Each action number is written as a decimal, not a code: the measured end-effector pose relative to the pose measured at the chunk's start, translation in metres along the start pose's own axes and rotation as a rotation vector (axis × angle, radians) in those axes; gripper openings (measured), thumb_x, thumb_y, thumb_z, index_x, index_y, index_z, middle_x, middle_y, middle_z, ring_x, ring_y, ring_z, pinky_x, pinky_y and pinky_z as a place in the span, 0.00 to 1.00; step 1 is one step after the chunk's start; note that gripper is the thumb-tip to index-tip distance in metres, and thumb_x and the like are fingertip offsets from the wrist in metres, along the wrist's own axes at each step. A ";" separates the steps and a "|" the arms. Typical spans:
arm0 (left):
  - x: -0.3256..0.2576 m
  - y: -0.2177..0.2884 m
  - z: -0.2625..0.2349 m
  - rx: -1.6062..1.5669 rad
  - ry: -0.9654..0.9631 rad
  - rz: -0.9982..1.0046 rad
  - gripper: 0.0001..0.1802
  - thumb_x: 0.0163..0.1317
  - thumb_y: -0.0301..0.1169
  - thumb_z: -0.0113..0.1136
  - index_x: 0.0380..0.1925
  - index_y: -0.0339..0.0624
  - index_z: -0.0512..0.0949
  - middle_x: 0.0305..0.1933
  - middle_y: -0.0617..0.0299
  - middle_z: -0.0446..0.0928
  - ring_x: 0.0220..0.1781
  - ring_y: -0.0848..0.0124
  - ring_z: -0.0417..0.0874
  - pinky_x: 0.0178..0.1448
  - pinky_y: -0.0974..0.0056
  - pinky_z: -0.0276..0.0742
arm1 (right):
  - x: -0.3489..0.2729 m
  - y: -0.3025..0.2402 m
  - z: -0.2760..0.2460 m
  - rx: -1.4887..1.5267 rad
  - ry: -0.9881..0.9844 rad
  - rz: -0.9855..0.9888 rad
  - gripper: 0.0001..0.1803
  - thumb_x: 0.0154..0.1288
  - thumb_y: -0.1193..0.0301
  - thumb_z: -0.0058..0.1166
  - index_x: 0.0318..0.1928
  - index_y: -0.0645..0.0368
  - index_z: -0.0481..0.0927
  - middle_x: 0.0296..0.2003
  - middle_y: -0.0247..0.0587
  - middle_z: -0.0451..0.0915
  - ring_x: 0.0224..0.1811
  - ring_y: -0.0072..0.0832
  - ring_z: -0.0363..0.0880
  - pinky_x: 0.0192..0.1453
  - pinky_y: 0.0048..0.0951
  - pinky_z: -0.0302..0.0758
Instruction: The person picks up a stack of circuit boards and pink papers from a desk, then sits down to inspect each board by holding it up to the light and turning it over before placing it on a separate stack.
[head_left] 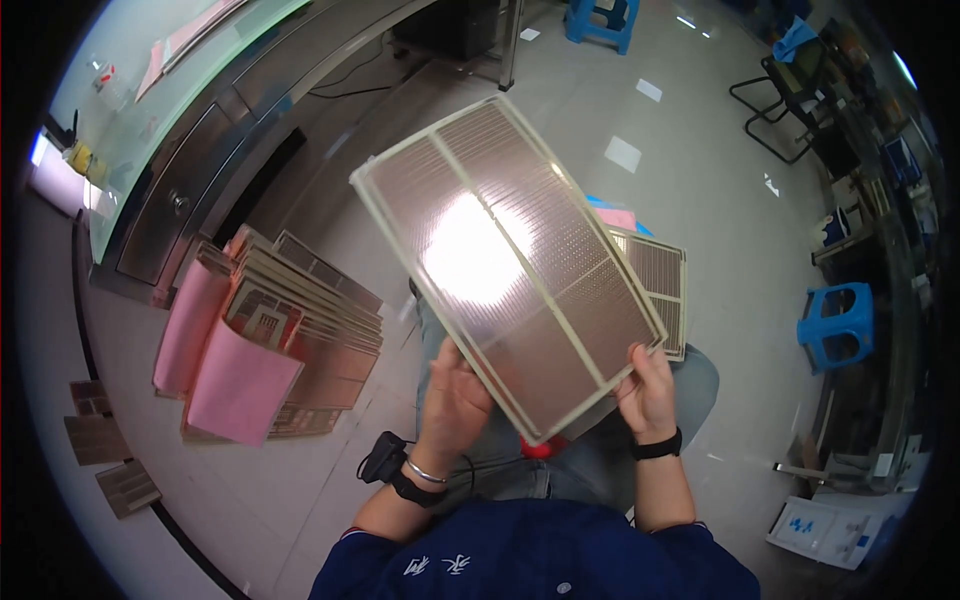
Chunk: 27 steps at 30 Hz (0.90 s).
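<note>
A large copper-coloured circuit board panel (560,300) with pale borders and a fine striped pattern is held tilted above my lap. Bright glare covers its middle-left part. My right hand (648,395) pinches its lower right corner, thumb on the upper face. Along its lower left edge, my left hand (457,400) supports it, with some fingers hidden behind the panel. Just past the right edge, a second similar panel (668,270) shows partly, with something pink and blue behind it.
On the floor to the left stand many stacked panels (335,350) with pink sheets (240,385) among them. A metal desk with a drawer (170,205) is at the far left. Blue stools (837,325) and a folding chair (790,100) stand to the right and beyond.
</note>
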<state>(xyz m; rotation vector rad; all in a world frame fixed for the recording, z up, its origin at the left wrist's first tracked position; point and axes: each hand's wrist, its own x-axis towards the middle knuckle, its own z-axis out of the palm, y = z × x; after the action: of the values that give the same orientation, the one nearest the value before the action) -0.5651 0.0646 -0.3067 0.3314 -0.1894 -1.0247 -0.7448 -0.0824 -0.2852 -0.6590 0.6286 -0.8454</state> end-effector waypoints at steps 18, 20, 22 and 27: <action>0.010 0.014 0.005 0.110 0.034 -0.244 0.33 0.68 0.50 0.34 0.65 0.39 0.52 0.63 0.55 0.62 0.63 0.65 0.64 0.65 0.59 0.62 | 0.006 -0.016 -0.015 -0.061 -0.031 0.048 0.19 0.64 0.73 0.50 0.54 0.63 0.67 0.41 0.32 0.76 0.43 0.21 0.75 0.50 0.24 0.73; 0.007 0.004 0.003 0.115 0.119 -0.198 0.36 0.67 0.56 0.26 0.65 0.39 0.52 0.65 0.54 0.60 0.64 0.63 0.64 0.66 0.56 0.61 | 0.004 -0.010 -0.014 -0.006 0.010 0.017 0.19 0.65 0.74 0.48 0.56 0.60 0.65 0.41 0.31 0.75 0.46 0.22 0.74 0.53 0.27 0.72; 0.003 -0.006 -0.003 0.025 -0.073 -0.187 0.34 0.67 0.54 0.32 0.64 0.40 0.54 0.66 0.55 0.58 0.65 0.62 0.63 0.66 0.54 0.60 | 0.003 -0.005 -0.006 0.125 -0.073 -0.001 0.21 0.65 0.75 0.47 0.58 0.58 0.63 0.43 0.31 0.75 0.49 0.24 0.73 0.55 0.33 0.72; -0.006 -0.019 0.010 0.152 0.167 -0.217 0.22 0.64 0.37 0.51 0.56 0.41 0.64 0.53 0.64 0.70 0.56 0.71 0.70 0.59 0.62 0.66 | -0.001 -0.009 -0.001 0.007 -0.157 0.082 0.15 0.66 0.69 0.46 0.52 0.58 0.68 0.41 0.35 0.77 0.46 0.26 0.76 0.50 0.33 0.77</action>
<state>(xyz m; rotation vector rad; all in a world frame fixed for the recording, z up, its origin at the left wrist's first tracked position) -0.5862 0.0587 -0.3044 0.5832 -0.0819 -1.1936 -0.7501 -0.0864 -0.2796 -0.6814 0.5073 -0.7125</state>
